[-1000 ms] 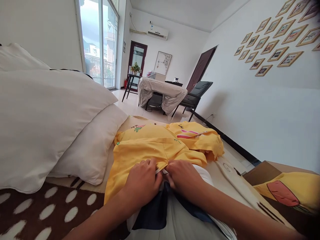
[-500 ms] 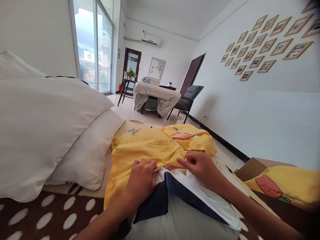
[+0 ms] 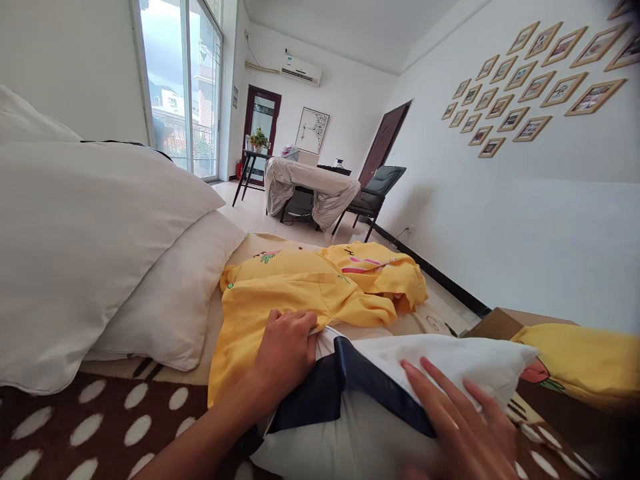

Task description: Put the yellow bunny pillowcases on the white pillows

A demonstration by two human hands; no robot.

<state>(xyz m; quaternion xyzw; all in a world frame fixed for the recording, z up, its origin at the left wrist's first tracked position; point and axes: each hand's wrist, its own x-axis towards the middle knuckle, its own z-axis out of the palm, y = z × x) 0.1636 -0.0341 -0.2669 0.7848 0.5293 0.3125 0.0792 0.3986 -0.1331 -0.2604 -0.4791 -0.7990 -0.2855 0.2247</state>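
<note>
A white pillow (image 3: pixel 385 427) with a dark navy band (image 3: pixel 313 393) lies at the near edge of the view, one corner pointing right. My left hand (image 3: pixel 285 350) is closed on its upper left edge, the fingers curled and partly hiding what they grip. On the pillow's right part rests my right hand (image 3: pixel 465 420), fingers spread, slightly blurred. Just beyond the pillow a yellow printed fabric cover (image 3: pixel 280 300) is spread out, its near edge touching my left hand.
Several white pillows (image 3: pixel 145 220) are piled on the left. Beneath is a brown blanket with white spots (image 3: pixel 95 420). At the right, a yellow pillow (image 3: pixel 590 360) with a carrot print lies by a cardboard box (image 3: pixel 505 323). A covered table (image 3: pixel 310 177) and a chair (image 3: pixel 377 193) stand farther off.
My right hand has left the edge of the yellow cover and come back right and nearer, opening onto the white pillow. The pillow's right corner now sticks up more. My left hand stays in place.
</note>
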